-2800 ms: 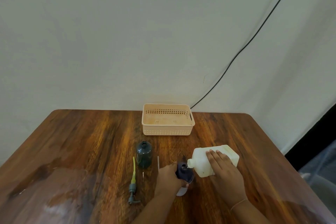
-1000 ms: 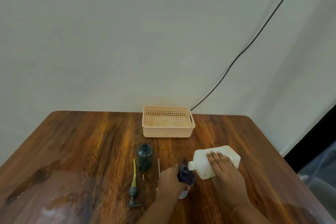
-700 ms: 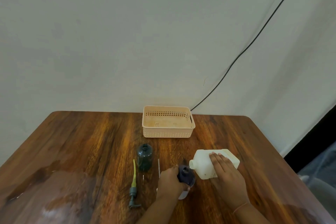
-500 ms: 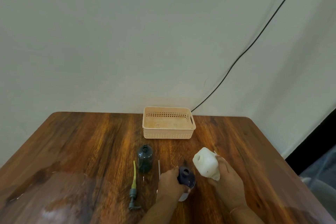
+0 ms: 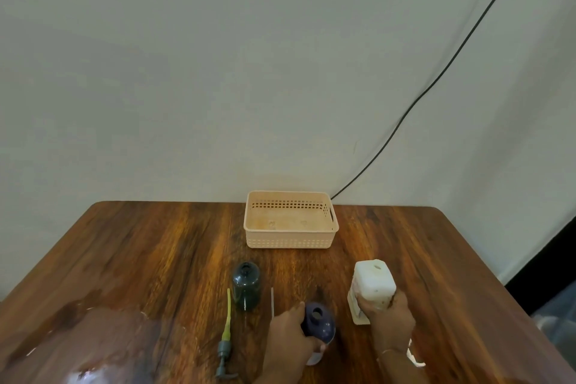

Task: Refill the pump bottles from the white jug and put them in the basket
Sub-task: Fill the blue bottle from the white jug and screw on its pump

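My left hand (image 5: pixel 290 343) grips a dark blue pump bottle (image 5: pixel 319 323) with its neck open, near the table's front edge. Just right of it, my right hand (image 5: pixel 388 318) holds the white jug (image 5: pixel 374 285) upright on the table, its open mouth facing up. A second dark green bottle (image 5: pixel 246 285), also without a pump, stands to the left. A pump head with a yellow-green tube (image 5: pixel 227 333) lies flat in front of it. A thin clear tube (image 5: pixel 272 302) lies between the two bottles. The peach basket (image 5: pixel 291 240) sits at the back.
The wooden table (image 5: pixel 140 259) ends at a wall behind the basket. A black cable (image 5: pixel 436 78) runs down the wall to the basket's right corner. A shiny wet-looking patch (image 5: pixel 93 346) covers the front left of the table. A small white piece (image 5: pixel 416 358) lies by my right wrist.
The jug was tipped sideways with its spout at the blue bottle's neck. My right hand has swung it upright and set it to the right. My left hand kept hold of the blue bottle.
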